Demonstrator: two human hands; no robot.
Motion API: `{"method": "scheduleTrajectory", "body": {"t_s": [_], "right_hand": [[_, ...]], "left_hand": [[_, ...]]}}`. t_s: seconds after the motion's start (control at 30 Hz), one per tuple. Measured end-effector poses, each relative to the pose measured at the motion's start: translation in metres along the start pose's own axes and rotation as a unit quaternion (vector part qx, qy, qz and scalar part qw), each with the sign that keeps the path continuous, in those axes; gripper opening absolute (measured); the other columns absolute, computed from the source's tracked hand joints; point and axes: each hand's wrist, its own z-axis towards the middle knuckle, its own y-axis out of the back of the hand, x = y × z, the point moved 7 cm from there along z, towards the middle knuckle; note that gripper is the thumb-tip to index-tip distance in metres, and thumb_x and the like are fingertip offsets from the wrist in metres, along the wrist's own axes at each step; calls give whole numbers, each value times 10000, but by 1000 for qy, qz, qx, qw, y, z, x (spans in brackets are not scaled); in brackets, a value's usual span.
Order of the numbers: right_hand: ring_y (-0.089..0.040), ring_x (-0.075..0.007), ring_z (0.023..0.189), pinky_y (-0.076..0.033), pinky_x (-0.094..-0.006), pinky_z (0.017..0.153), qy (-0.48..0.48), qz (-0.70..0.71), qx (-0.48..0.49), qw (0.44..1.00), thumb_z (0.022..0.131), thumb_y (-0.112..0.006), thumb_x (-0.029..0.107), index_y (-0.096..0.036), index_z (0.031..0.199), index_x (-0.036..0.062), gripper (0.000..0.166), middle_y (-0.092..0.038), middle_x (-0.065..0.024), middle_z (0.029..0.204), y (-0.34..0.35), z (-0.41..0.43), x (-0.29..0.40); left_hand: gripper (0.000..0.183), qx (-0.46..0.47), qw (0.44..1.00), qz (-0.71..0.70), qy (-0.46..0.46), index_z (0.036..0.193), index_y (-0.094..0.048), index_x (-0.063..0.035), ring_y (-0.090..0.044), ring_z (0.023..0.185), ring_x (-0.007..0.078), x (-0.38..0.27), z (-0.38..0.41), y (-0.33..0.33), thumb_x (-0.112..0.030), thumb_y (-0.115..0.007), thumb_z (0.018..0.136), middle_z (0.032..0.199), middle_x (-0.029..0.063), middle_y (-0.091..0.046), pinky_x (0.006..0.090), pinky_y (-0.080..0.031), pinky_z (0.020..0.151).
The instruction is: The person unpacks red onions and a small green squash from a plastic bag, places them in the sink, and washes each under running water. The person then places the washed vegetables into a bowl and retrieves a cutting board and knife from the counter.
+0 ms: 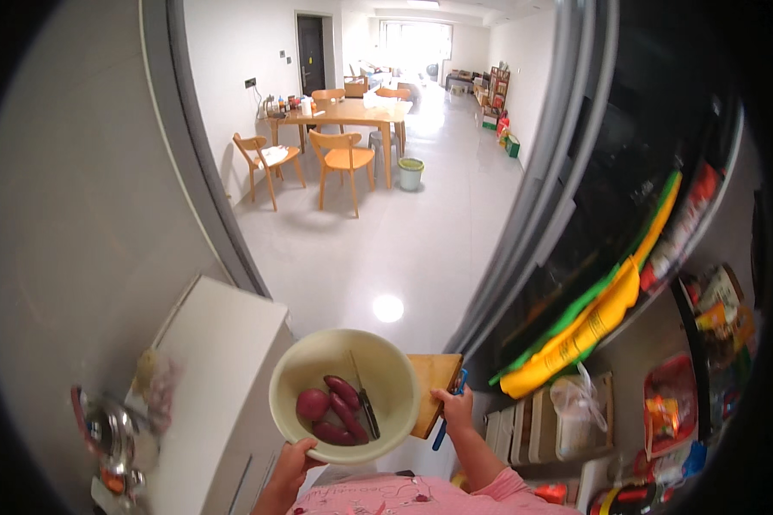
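Note:
My left hand (293, 467) grips the near rim of a cream plastic basin (390, 367), held in front of my body. Inside it lie several purple-red sweet potatoes (346, 415) and a rounder root (312, 404) of the same colour. A knife (368, 415) with a black handle leans among them, its blade up against the far wall. To the right of the basin, my right hand (456, 409) clasps a wooden cutting board (437, 373) by its edge, together with a blue-handled tool (439, 436) whose kind I cannot tell. The basin hides the board's left part.
A white cabinet (222, 347) stands at left, with a metal kettle (113, 428) beyond it. Sliding-door frames (534, 212) flank the doorway. Shelves with plastic bins (541, 428) and hanging yellow bags (573, 341) are at right. Ahead are a dining table (354, 112), chairs (341, 154) and a bucket (411, 175).

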Motion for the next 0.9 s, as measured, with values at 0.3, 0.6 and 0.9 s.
{"method": "scheduleTrajectory", "body": {"t_s": [0.3, 0.6, 0.9], "right_hand": [[-509, -127, 479, -374, -262, 409, 26, 25, -31, 999, 672, -731, 61, -552, 931, 50, 314, -602, -38, 698, -160, 237, 95], [-493, -124, 479, -389, -273, 433, 85, -56, -97, 990, 651, -706, 23, -561, 920, 29, 305, -590, -44, 728, -287, 568, 134], [-443, -95, 426, -317, -244, 363, 6, 54, -22, 998, 688, -695, -2, -534, 911, 48, 280, -563, -21, 692, -418, 833, 270]], "left_hand": [[334, 45, 999, -27, 6, 1149, -528, 68, -679, 831, 256, -201, 245, -78, -111, -516, 867, 990, 164, -646, 351, -598, 631], [288, -46, 995, -89, -8, 1081, -553, 77, -682, 787, 278, -347, 522, -149, -99, -520, 856, 983, 185, -646, 381, -601, 602], [296, -86, 991, -100, -28, 1070, -545, 73, -672, 708, 256, -510, 759, -259, -113, -531, 841, 908, 153, -649, 352, -596, 557]]}}
